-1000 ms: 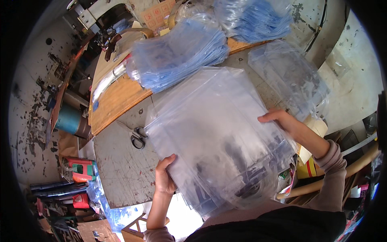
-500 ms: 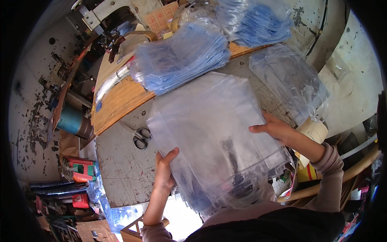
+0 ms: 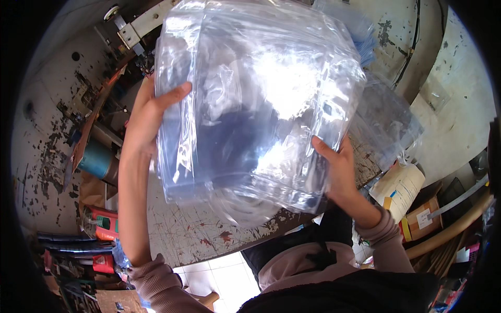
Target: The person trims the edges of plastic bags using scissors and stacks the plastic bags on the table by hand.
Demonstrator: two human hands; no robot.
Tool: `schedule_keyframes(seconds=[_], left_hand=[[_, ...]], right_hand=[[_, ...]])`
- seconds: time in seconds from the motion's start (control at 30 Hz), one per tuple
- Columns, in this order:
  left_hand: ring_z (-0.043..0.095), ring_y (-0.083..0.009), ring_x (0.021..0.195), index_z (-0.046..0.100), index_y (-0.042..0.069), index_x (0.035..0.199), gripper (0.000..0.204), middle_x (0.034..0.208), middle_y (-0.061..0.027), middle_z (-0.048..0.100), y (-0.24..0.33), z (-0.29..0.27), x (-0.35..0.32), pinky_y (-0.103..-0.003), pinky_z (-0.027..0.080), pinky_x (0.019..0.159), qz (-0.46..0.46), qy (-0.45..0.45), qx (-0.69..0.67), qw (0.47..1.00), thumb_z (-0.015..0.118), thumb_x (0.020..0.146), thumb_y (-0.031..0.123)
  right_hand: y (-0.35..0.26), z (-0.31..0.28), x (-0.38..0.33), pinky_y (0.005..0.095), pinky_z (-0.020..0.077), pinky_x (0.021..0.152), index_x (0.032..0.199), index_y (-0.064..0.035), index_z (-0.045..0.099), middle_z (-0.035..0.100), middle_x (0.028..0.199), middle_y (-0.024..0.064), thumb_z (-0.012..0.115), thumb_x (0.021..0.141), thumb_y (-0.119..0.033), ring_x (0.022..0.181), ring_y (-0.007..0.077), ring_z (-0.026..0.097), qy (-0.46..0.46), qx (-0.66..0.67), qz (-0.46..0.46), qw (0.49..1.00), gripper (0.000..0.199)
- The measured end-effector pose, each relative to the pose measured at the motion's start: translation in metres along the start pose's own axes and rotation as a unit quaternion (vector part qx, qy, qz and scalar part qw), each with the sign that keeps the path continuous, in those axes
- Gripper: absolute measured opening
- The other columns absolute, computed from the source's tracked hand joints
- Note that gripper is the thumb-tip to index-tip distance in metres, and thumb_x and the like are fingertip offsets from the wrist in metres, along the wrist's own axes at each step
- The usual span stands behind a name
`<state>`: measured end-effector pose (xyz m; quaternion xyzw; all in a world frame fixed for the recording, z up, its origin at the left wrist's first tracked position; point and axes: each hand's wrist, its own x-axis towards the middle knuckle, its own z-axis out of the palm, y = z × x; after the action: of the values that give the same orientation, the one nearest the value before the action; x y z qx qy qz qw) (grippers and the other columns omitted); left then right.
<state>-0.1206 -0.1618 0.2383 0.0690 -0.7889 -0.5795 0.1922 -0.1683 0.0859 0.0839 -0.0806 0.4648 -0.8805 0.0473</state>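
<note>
A thick stack of clear plastic bags (image 3: 235, 130) is held up off the worktable, tilted so that bright light glares on its face. My left hand (image 3: 156, 112) grips its left edge, thumb on the front and fingers behind. On the right edge, lower down, my right hand (image 3: 336, 161) clasps the stack the same way. Loops of clear plastic, which look like handles, hang from the lower edge. Most of the tabletop behind the stack is hidden by it.
The scratched grey worktable (image 3: 193, 235) lies beneath. More clear bags (image 3: 389, 115) rest at its right, and bluish bags (image 3: 360, 36) show behind. A sewing machine (image 3: 141, 28) stands at the back left. A rolled paper sheet (image 3: 399, 188) and a cardboard box (image 3: 421, 219) are at right.
Both hands have raised the bag stack from low near my body, up and away, and tilted it upright. It now covers the scissors and the nearer blue bag pile.
</note>
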Motion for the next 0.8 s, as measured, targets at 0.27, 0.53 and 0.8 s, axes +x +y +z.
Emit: schedule_keyframes(seconds=[0.27,0.53,0.8], left_hand=[[0.059,-0.0155,0.092,0.047,-0.004,0.119,0.044,0.102,-0.0121,0.061,0.009,0.009,0.003,-0.029,0.044,0.082,0.056,-0.034,0.027,0.997,0.062,0.080,0.010],[0.046,-0.0158,0.110,0.049,0.014,0.115,0.028,0.118,-0.0033,0.051,-0.069,0.076,-0.047,-0.041,0.031,0.098,-0.181,0.069,-0.290,0.937,0.049,0.093,0.031],[0.031,-0.0292,0.130,0.035,0.001,0.126,0.043,0.134,-0.0195,0.035,-0.104,0.146,-0.166,-0.041,0.027,0.109,-0.417,-0.031,-0.556,0.718,0.045,0.091,0.023]], right_hand=[[-0.005,-0.008,0.020,0.0298,0.0422,0.090,0.126,0.0017,0.043,0.056,0.111,0.0098,0.064,0.080,-0.005,0.099,0.0167,0.055,0.020,-0.060,-0.121,0.991,0.051],[-0.180,0.060,0.142,0.0282,0.0427,0.071,0.106,0.0027,0.052,0.054,0.087,0.0077,0.056,0.082,-0.013,0.078,0.0140,0.049,-0.400,-0.512,-0.367,0.665,0.030],[-0.096,0.127,0.189,0.0342,0.0451,0.086,0.127,0.0040,0.044,0.060,0.105,0.0183,0.073,0.070,-0.019,0.095,0.0272,0.058,-0.554,-0.701,-0.118,0.433,0.068]])
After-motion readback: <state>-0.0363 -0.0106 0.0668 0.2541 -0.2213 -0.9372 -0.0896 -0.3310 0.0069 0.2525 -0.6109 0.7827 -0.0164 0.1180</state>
